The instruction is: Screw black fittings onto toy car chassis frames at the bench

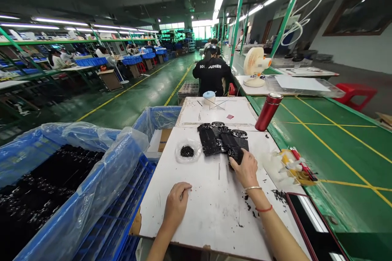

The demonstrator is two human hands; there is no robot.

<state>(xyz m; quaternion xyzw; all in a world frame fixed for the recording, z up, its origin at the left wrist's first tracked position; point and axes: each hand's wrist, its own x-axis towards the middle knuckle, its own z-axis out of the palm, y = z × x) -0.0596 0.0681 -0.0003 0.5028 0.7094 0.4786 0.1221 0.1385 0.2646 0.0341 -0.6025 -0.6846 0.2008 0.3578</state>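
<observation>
My right hand (247, 168) is closed around the near end of a black plastic part with a round, wheel-like piece (235, 153), which looks like a toy car chassis. Beyond it and to its left, more black chassis-like parts (210, 140) lie grouped on the white table (202, 216). My left hand (177, 200) rests on the tabletop nearer to me, its fingers curled together; whether anything small is between them I cannot make out. A clear plastic bag holding tiny black pieces (187, 151) sits left of the chassis parts.
A blue crate (101, 171) lined with plastic and full of black parts stands at left. Along the right edge are a red flask (268, 112), a yellow tray (297, 167) of tools and a phone-like device (315, 226). A seated person (212, 73) and a fan (255, 65) are ahead.
</observation>
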